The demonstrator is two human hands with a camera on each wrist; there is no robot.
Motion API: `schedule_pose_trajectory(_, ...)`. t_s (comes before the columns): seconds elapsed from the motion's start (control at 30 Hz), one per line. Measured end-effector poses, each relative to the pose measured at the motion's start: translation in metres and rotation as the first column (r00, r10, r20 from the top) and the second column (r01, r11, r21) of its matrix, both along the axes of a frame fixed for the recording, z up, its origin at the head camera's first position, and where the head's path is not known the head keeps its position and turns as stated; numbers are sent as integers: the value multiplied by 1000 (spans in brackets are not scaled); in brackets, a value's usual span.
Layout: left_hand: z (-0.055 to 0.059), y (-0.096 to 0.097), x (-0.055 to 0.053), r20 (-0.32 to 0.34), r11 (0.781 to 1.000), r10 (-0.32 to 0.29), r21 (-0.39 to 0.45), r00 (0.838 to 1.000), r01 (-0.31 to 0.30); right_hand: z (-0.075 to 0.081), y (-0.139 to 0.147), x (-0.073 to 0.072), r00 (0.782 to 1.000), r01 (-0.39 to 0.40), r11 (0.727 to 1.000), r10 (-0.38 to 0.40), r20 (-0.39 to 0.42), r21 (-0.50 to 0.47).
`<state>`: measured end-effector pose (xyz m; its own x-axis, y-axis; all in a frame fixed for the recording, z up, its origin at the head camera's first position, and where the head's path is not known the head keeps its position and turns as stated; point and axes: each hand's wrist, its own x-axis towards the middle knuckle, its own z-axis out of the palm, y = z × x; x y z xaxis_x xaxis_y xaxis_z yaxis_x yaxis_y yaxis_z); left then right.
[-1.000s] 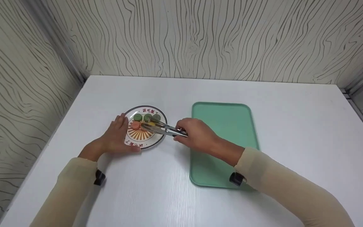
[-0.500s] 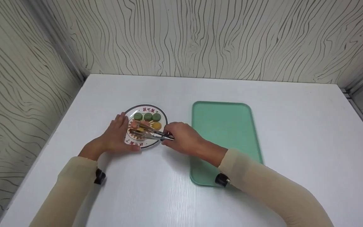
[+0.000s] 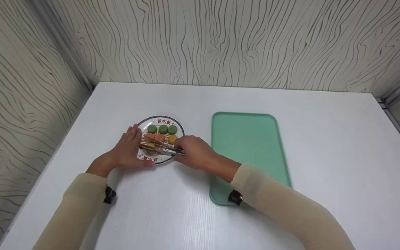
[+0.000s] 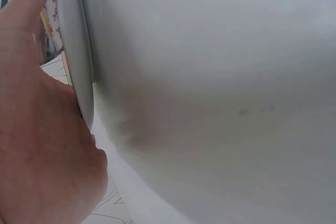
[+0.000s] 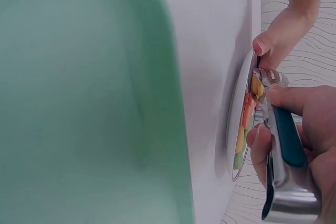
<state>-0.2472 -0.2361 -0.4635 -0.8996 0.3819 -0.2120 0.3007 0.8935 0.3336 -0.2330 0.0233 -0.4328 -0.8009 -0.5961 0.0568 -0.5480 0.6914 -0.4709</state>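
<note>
A round white plate [image 3: 167, 158] with red lettering carries small round macarons. Three green macarons [image 3: 163, 129] form the back row, with orange macarons [image 3: 159, 138] and a yellow macaron [image 3: 172, 139] before them. My right hand [image 3: 196, 152] grips metal tongs [image 5: 291, 198] with dark teal grips, reaching over the plate from the right. Between the tongs' tips, near the plate's left front, is another yellow macaron [image 5: 257, 85]. With fingers extended, my left hand [image 3: 125, 149] rests against the plate's left rim, its thumb at the front edge.
A green rectangular tray [image 3: 248, 139] lies to the right of the plate, partly under the right forearm. Both stand on a white table [image 3: 158, 215]. Wood-patterned walls [image 3: 214, 41] rise behind the table and at the left.
My right hand has moved left and slightly toward me, taking the tongs from the back right macarons to the front left yellow one. The left hand and plate have stayed put.
</note>
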Motion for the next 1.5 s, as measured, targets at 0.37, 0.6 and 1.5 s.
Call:
schedule_pose_trajectory(0.37, 0, 0, 0, 3, 1000, -1, 18, 1000, 1, -4, -7, -2, 1000, 8, 999, -8, -2, 33)
schedule_pose_trajectory(0.6, 0, -1, 1, 13, 1000, 12, 17, 1000, -12, -5, -12, -3, 1000, 0, 999, 1, -18, 37)
schedule_pose_trajectory(1.5, -2, -1, 0, 7, 999, 9, 37, 1000, -9, -3, -7, -5, 999, 18, 999, -17, -34, 34)
